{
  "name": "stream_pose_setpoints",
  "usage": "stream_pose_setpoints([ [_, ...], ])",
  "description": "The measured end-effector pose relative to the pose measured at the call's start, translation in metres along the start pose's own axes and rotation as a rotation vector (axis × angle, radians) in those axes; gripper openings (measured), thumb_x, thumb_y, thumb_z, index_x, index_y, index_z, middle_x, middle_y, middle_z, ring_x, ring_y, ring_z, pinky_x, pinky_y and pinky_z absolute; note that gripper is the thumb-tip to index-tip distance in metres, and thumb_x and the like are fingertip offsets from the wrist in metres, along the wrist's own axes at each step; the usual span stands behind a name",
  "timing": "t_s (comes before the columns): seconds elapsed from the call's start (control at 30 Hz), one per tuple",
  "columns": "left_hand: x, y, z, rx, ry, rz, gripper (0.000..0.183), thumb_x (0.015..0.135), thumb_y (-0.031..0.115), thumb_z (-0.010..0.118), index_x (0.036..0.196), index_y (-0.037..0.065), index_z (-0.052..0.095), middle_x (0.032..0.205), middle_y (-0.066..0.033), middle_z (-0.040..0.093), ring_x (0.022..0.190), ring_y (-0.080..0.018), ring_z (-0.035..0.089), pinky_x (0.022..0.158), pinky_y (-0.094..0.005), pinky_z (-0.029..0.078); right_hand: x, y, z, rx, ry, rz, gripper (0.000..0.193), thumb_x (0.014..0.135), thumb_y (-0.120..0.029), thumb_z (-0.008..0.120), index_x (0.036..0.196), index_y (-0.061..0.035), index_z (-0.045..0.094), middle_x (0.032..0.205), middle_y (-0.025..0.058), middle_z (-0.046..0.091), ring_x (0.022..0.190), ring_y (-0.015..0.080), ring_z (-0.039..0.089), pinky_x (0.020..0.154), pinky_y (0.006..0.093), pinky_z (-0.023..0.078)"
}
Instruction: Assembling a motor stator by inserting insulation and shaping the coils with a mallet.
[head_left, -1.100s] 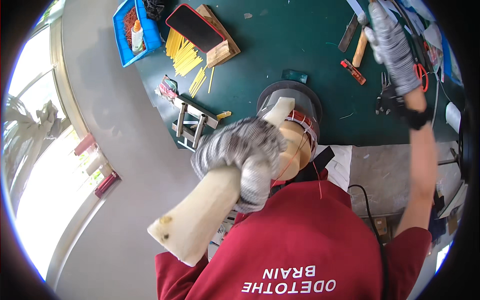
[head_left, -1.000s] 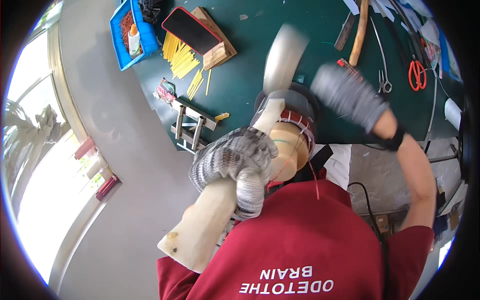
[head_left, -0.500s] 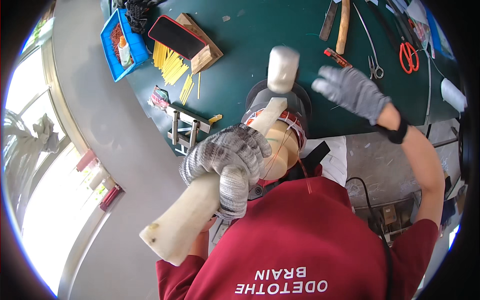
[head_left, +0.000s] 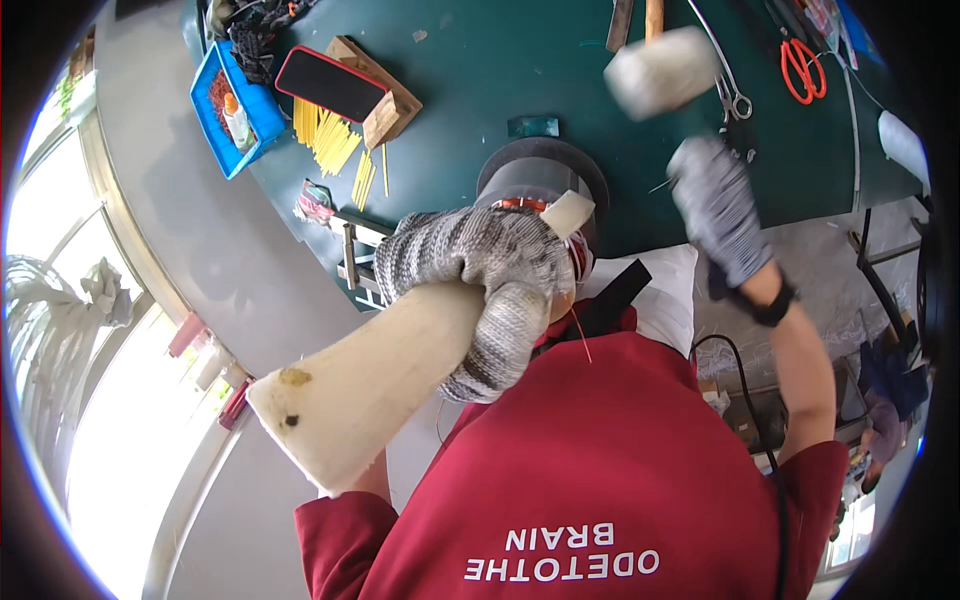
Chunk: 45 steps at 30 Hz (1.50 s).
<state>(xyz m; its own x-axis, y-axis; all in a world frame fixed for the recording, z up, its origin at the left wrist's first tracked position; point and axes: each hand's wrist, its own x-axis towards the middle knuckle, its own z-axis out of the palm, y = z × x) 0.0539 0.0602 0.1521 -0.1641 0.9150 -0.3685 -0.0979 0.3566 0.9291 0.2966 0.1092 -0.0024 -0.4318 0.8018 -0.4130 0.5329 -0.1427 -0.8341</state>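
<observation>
My left hand [head_left: 470, 270], in a grey knitted glove, is wrapped around a long off-white bar [head_left: 365, 375]. The bar's wide end points toward me, and its narrow end rests at the mouth of a grey cylindrical housing [head_left: 535, 172]. Red and white bands with thin copper wire show at that mouth; my left hand hides much of it. My right hand [head_left: 718, 215], gloved too, is raised at the right, closed on a mallet. The mallet's white head [head_left: 662, 72] is blurred in the air beyond it, and its handle cannot be made out.
On the green table [head_left: 430, 110] are a blue tray [head_left: 262, 112], a phone [head_left: 332, 84] on a wooden block, yellow strips [head_left: 325, 138] and a metal frame [head_left: 355, 240]. Red-handled scissors [head_left: 802, 72] lie at the far right. A black cable [head_left: 745, 390] hangs at my right.
My right hand and the mallet have swung up and away from the bar's narrow end. My left hand and the bar have shifted slightly; the whole view has moved a little.
</observation>
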Motion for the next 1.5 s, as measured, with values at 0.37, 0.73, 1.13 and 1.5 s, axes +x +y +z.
stream_pose_setpoints([
  [0.37,0.119,-0.067,-0.068,-0.606,0.08,0.107,0.025,0.089,0.027,0.052,0.072,0.008,0.047,0.06,-0.0029,0.046,0.06,-0.0179,0.048,0.088,-0.0438,0.042,-0.003,0.08,-0.011,0.393,0.292,0.465,0.036,0.086,-0.035,0.057,0.109,-0.0065,0.055,0.056,-0.0028,0.045,0.04,0.0058,0.038,0.035,0.0217,0.033],
  [0.73,0.191,-0.114,-0.091,-0.483,0.09,0.087,0.015,0.085,0.016,0.062,0.082,0.005,0.051,0.072,-0.0047,0.052,0.068,-0.0171,0.053,0.082,-0.0365,0.045,0.052,0.145,-0.05,0.371,0.402,0.424,0.036,0.086,-0.039,0.057,0.105,-0.009,0.053,0.06,-0.0039,0.043,0.043,0.0045,0.039,0.037,0.0207,0.034],
  [1.13,-0.039,-0.108,-0.064,1.215,0.134,0.664,0.031,0.079,0.007,0.056,0.108,0.002,0.048,0.105,-0.0144,0.049,0.1,-0.032,0.045,0.09,-0.0421,0.036,0.027,0.102,-0.06,-0.58,0.619,-0.295,0.024,0.081,-0.019,0.057,0.104,-0.0126,0.055,0.102,0.0176,0.055,0.094,0.0347,0.053,0.082,0.042,0.043],
  [1.5,-0.085,-0.12,0.031,1.442,0.33,0.582,0.067,0.069,0.025,0.068,0.128,0.018,0.037,0.132,-0.0156,0.037,0.122,-0.0431,0.032,0.097,-0.0567,0.026,0.038,0.177,-0.044,-1.097,0.572,-0.087,0.023,0.075,-0.026,0.061,0.086,-0.0068,0.055,0.089,0.0165,0.059,0.085,0.033,0.057,0.075,0.0435,0.046],
])
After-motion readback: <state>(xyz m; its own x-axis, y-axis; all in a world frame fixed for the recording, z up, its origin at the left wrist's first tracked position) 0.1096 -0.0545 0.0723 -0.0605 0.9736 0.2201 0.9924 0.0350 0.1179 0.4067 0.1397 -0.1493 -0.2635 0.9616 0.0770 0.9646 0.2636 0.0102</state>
